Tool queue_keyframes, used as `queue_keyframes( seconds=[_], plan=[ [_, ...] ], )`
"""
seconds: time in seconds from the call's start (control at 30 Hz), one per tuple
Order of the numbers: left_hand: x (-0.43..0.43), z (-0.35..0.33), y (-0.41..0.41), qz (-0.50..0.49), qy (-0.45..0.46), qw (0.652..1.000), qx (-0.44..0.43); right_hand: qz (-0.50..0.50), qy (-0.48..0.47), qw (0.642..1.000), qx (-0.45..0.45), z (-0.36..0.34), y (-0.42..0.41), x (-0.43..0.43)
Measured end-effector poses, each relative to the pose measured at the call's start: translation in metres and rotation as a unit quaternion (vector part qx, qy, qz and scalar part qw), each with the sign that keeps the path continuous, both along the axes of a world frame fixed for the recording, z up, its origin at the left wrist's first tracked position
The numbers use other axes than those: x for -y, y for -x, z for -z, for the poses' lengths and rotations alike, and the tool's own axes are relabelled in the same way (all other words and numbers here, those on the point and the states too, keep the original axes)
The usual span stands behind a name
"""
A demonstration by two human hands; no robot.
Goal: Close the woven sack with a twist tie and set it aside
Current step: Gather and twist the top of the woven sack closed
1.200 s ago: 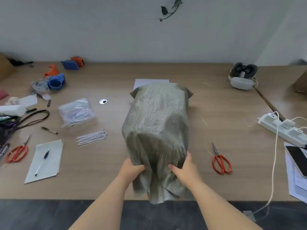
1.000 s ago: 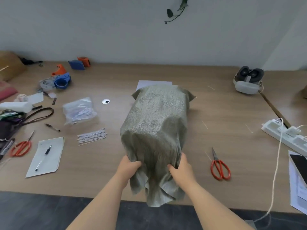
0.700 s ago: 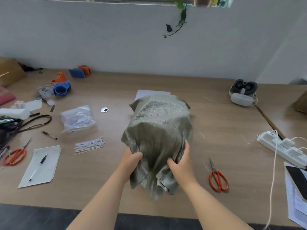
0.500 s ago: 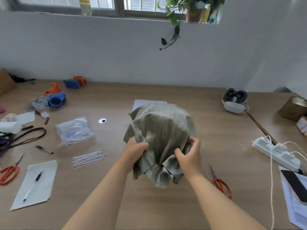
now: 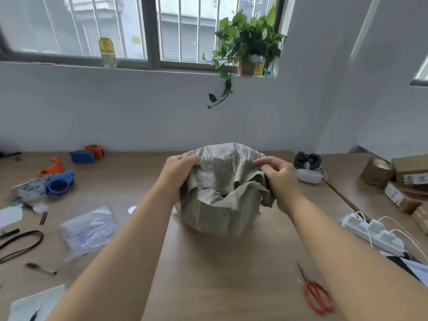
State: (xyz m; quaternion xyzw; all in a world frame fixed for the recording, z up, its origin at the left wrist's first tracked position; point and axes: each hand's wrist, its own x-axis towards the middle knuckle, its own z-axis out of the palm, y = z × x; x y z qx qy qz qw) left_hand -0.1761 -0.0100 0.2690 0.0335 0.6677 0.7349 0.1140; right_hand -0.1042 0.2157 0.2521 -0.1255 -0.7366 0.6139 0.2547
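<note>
Woven sack (image 5: 215, 214) upright on table (image 5: 220, 274), left hand (image 5: 178, 174) and right hand (image 5: 278, 179) gripping its open mouth.

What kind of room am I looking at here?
Probably a packing or shipping workbench. Tape dispensers, scissors and cardboard parcels lie around the woven sack on a wooden table under a window.

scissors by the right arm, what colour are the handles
Red handles on the scissors, clearest in the head view.

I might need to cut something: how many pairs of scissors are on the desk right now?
1: red-handled scissors lie on the desk near the right forearm. Others may lie out of view to the left.
</note>
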Motion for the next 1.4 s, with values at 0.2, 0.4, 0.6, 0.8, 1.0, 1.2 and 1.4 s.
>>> queue_keyframes(
  seconds=[0.2,0.4,0.6,0.8,1.0,1.2,1.4],
  plan=[
    [-0.003,-0.042,0.016,0.002,-0.009,1.0,-0.022,-0.051,0.064,0.997,-0.013,-0.049,0.018,-0.022],
    [-0.001,-0.048,0.028,-0.004,-0.023,1.0,0.011,-0.11,0.097,0.989,0.019,-0.068,0.026,-0.036],
    [0.001,-0.032,0.028,-0.023,-0.043,0.999,0.024,-0.296,0.196,0.934,0.042,-0.06,0.035,-0.056],
    [0.012,-0.013,0.032,0.02,-0.1,0.993,-0.063,-0.297,0.099,0.948,0.064,-0.041,0.05,-0.063],
    [0.003,-0.003,0.036,0.047,-0.004,0.987,-0.151,-0.084,-0.055,0.995,0.011,-0.044,0.058,-0.051],
    [-0.011,-0.007,0.04,0.121,0.005,0.975,-0.188,0.06,-0.238,0.968,0.06,-0.045,0.069,-0.043],
    [-0.039,0.008,0.052,0.04,0.119,0.958,-0.257,0.095,-0.253,0.962,0.043,-0.035,0.072,-0.033]
  ],
)
